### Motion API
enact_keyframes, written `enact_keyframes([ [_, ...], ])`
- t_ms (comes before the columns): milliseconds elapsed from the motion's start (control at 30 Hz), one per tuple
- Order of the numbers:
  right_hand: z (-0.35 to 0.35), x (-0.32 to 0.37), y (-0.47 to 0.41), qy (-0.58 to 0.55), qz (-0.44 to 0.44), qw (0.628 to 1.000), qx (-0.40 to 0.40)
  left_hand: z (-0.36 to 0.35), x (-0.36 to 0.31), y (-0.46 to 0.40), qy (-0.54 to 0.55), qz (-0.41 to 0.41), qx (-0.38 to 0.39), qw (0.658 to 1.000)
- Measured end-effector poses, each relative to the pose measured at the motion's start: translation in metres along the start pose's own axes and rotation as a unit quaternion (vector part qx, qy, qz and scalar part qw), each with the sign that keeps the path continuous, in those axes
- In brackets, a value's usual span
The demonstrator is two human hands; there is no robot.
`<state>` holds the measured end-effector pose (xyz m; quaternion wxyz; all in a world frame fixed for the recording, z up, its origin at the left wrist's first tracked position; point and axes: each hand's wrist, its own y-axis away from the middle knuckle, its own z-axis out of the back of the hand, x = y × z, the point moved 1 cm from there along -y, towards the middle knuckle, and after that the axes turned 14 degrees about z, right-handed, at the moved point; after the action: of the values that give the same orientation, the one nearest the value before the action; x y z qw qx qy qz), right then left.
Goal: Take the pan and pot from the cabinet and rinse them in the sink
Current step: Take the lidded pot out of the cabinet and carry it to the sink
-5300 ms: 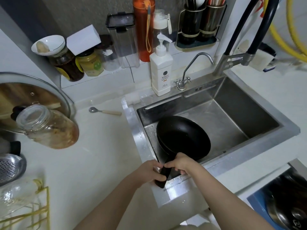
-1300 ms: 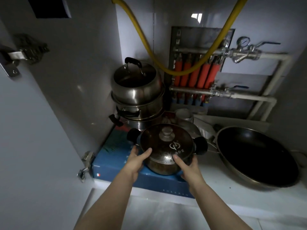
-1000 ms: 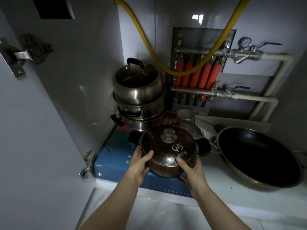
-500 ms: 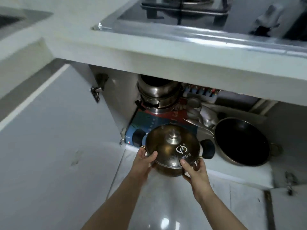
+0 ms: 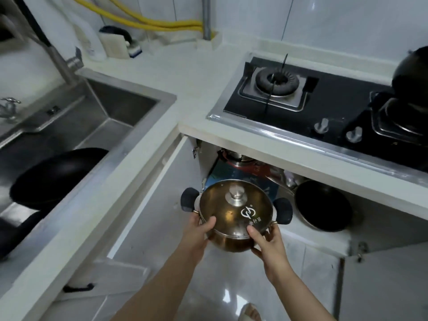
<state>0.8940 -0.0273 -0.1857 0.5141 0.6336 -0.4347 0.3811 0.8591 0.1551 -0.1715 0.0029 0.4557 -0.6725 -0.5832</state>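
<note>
Lidded steel pot (image 5: 235,213), now lifted clear of the cabinet (image 5: 254,169), clasped by left hand (image 5: 196,231) and right hand (image 5: 269,243), fingers curled round it. Sink (image 5: 129,144) with black pan (image 5: 55,176) lies at nine o'clock; rinsing remains.

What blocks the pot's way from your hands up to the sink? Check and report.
Nothing visible blocks the air path. The pot, lid on, is held by the left hand and right hand below the counter edge; it must be lifted over that. In the sink the black pan fills the near part.
</note>
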Motion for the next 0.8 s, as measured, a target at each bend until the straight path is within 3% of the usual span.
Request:
enact_keyframes([
  [400,-0.101,0.140,0.114,-0.014,0.103,0.994,0.028,0.028,-0.088,0.176,0.022,-0.083,0.031,0.996],
  [600,-0.173,0.186,0.120,-0.040,0.133,0.987,0.086,0.063,-0.151,0.216,0.053,-0.144,0.032,0.988],
  [800,-0.248,0.198,0.091,-0.047,0.115,0.980,0.155,0.113,-0.209,0.216,0.082,-0.175,-0.020,0.981],
])
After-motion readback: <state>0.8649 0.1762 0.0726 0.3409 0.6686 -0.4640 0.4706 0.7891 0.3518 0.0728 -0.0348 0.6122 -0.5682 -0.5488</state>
